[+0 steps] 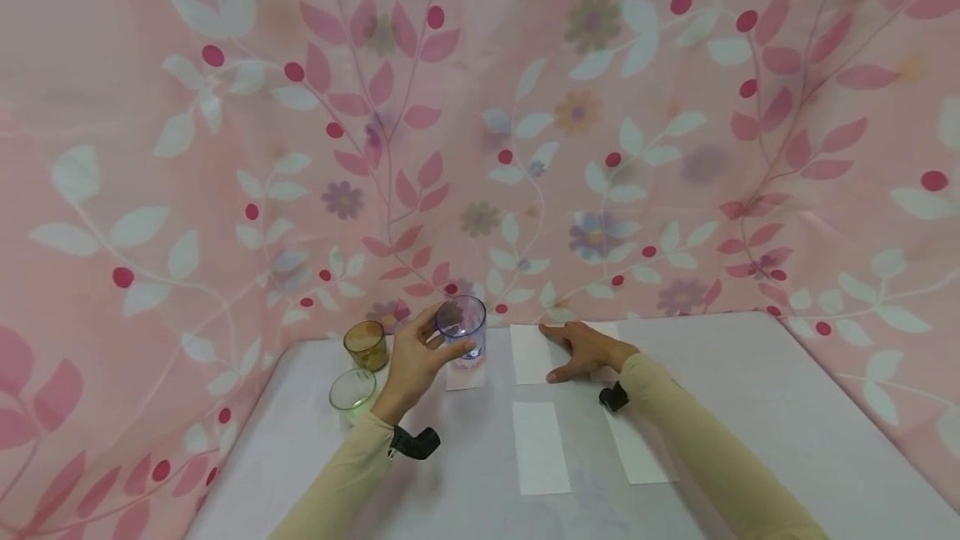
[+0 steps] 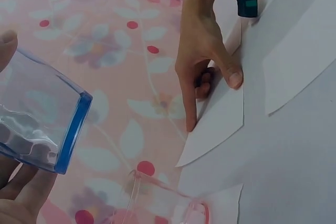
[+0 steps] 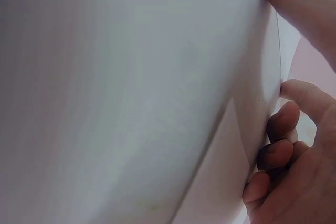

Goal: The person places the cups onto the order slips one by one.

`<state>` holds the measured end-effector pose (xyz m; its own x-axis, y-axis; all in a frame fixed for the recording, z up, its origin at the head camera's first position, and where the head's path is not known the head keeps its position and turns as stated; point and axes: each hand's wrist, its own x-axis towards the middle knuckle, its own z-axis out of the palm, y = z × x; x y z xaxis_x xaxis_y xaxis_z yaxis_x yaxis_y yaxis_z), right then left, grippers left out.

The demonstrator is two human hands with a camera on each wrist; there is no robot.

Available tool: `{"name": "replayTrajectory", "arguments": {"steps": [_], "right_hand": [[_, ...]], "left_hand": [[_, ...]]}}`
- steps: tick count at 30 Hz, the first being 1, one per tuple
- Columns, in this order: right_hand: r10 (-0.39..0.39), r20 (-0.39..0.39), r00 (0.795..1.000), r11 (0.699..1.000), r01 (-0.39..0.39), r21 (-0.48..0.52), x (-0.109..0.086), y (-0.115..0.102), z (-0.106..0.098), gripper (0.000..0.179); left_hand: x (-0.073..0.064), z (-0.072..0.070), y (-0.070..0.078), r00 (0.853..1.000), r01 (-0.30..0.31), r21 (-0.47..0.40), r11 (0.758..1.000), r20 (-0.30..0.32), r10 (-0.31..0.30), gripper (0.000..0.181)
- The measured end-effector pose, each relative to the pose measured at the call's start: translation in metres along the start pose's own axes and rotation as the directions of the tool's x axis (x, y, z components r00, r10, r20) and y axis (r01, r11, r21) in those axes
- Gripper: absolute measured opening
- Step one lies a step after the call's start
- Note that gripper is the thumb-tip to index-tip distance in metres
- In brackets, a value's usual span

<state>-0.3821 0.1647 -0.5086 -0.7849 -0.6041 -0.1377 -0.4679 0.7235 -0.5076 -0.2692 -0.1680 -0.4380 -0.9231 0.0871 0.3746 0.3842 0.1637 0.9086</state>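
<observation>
My left hand (image 1: 412, 361) holds a blue-tinted glass (image 1: 461, 325) above the table, with the thumb on its near side and fingers behind. In the left wrist view this glass (image 2: 47, 98) is tilted and shows a thick blue base. Below it, a pink-tinted glass (image 2: 157, 203) stands on a white paper (image 1: 465, 380). Off to the right, my right hand (image 1: 588, 350) touches another white paper (image 1: 531, 357) with its index finger and thumb extended. Its other fingers are curled under the palm, as the right wrist view shows.
An amber glass (image 1: 366, 347) and a green-tinted glass (image 1: 352, 390) stand left of my left hand. Two more white papers (image 1: 542, 450) lie nearer me, one partly under the right forearm. Another sheet (image 1: 607, 329) shows behind my right hand. A floral curtain (image 1: 480, 123) hangs behind the table.
</observation>
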Motion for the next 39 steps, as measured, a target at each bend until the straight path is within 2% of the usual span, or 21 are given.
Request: {"name": "replayTrajectory", "arguments": {"steps": [13,26,35,39], "right_hand": [[0.032,0.003,0.999,0.999,-0.032,-0.024,0.004,0.002,0.003,0.11],[0.038,0.01,0.999,0.999,-0.037,-0.037,0.006,0.007,0.01,0.111],[0.051,0.006,0.999,0.998,-0.051,-0.027,0.005,0.003,0.005,0.111],[0.044,-0.005,0.999,0.998,-0.044,-0.036,0.004,0.002,0.003,0.109]], "left_hand": [[0.021,0.03,-0.012,0.995,0.06,-0.104,0.993,0.087,-0.051,0.074],[0.033,0.057,-0.03,0.989,0.087,-0.116,0.989,0.132,-0.072,0.075],[0.037,0.072,-0.041,0.982,0.14,-0.128,0.982,0.149,-0.121,0.079],[0.039,0.078,-0.046,0.98,0.14,-0.124,0.982,0.158,-0.119,0.08]]}}
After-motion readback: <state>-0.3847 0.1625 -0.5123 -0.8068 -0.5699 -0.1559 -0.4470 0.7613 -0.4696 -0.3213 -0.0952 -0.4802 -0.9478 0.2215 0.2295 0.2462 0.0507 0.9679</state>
